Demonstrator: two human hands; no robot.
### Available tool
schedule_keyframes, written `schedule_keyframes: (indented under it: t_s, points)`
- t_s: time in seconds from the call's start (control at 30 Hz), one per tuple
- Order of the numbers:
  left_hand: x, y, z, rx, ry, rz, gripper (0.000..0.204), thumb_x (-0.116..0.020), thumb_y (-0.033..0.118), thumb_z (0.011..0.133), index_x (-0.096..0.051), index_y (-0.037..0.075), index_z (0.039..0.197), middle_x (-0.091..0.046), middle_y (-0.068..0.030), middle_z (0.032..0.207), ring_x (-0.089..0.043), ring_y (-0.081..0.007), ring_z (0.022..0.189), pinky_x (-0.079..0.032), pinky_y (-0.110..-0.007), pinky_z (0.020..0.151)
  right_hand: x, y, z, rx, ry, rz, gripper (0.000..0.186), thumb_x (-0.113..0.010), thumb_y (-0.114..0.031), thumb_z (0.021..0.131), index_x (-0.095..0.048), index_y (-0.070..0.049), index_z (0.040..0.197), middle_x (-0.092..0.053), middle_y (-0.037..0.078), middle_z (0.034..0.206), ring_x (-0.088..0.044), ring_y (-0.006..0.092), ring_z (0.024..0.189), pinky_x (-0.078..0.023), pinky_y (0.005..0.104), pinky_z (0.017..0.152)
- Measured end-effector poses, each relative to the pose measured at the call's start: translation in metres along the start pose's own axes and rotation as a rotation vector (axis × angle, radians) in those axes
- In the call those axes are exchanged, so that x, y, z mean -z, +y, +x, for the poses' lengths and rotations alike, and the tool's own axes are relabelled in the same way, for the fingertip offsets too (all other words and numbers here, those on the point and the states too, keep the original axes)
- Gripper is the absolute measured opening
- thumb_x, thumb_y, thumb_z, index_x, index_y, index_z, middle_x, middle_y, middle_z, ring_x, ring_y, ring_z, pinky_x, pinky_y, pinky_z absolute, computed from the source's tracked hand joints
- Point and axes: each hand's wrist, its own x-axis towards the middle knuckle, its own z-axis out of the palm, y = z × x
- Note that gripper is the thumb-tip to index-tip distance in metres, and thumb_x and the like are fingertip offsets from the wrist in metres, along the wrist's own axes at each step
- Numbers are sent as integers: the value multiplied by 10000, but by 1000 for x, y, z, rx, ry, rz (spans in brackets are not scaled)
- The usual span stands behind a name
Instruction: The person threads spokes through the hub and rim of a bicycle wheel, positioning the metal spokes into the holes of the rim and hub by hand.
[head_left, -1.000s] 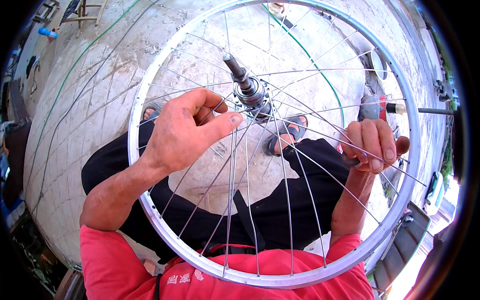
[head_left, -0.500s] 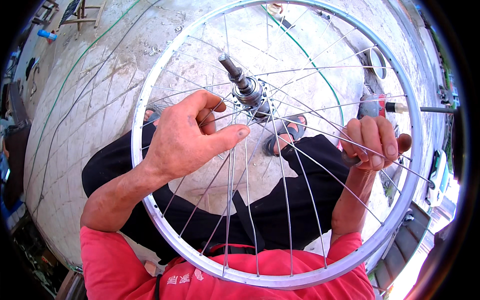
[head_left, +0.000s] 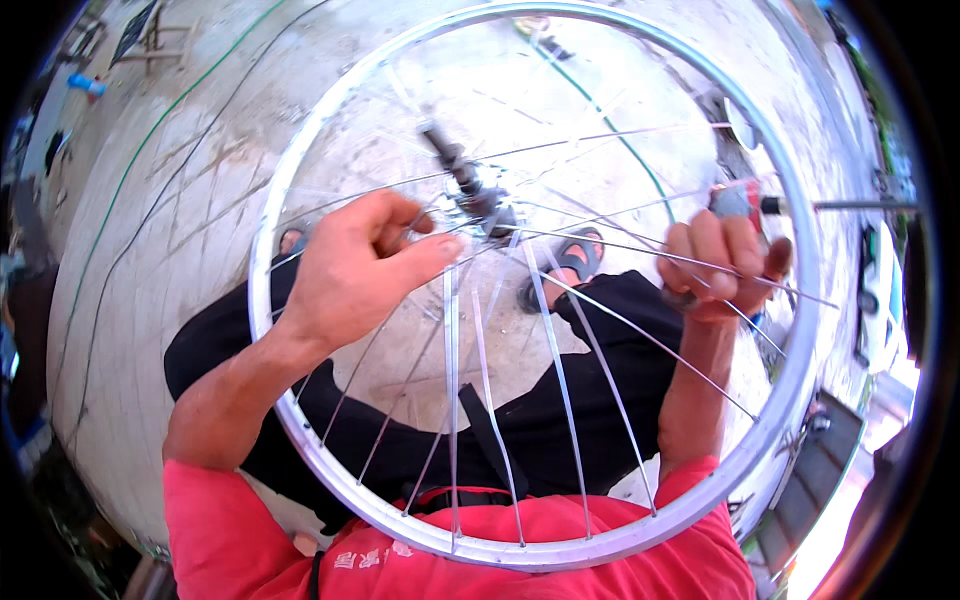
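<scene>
A silver bicycle wheel rim (head_left: 262,215) leans in front of my torso, its lower edge against the red shirt. Spokes run to a hub (head_left: 490,212) with a dark axle (head_left: 450,160) sticking up; both are blurred. Beside the hub, my left hand (head_left: 355,265) has its fingers curled around a spoke at the left, thumb stretched along it. My right hand (head_left: 715,265) is closed near the right side of the rim. A long spoke (head_left: 620,245) passes through its grip, and its outer end crosses over the rim without visibly being fastened there.
My legs in black trousers (head_left: 620,350) and a sandalled foot (head_left: 575,260) show behind the wheel. A green hose (head_left: 150,150) crosses the concrete floor. At the right are a red and grey container (head_left: 735,200) and a dark rod (head_left: 850,205). A wooden stand (head_left: 155,45) is far left.
The wheel has shifted slightly left, its hub end blurred by motion. Both hands have moved left with it, keeping much the same grip.
</scene>
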Motion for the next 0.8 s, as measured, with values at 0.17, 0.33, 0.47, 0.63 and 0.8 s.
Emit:
schedule_keyframes:
  t_s: [0.17,0.33,0.47,0.63,0.8]
  points:
    - [-1,-13,1,124,45,-81,251,-726,149,877,-647,-51,1006,-559,39,699,-465,-28,622,-372,-216,561,19,21,3,69,-35,138,703,-388,-614,978,-620,10,1203,-556,166,943,-496,216,800,-544,478,760]
    - [1,-23,1,111,24,-98,242,-711,142,890,-640,-38,1036,-609,20,767,-494,-21,645,-381,-200,554,9,18,-2,22,119,14,629,-413,-611,958,-617,-36,1114,-552,98,796,-474,186,745,-374,327,660]
    - [4,-23,2,116,-1,-103,267,-677,183,907,-626,-27,1063,-603,-17,820,-474,-41,602,-380,-197,507,13,20,-1,11,127,127,616,-448,-595,960,-611,-26,1129,-607,146,902,-507,190,783,-405,323,666]
    - [6,-32,4,118,17,-217,255,-668,188,922,-615,-32,1040,-557,-4,727,-458,-50,542,-364,-210,473,24,39,2,127,144,135,740,-340,-621,958,-663,30,1097,-630,185,892,-577,228,754,-411,304,570]
    - [13,-43,10,190,-6,-332,259,-709,186,906,-640,-25,1039,-586,-7,759,-487,-53,574,-393,-211,496,19,45,2,109,248,190,851,-221,-656,986,-723,30,1020,-640,200,946,-586,244,768,-403,305,566]
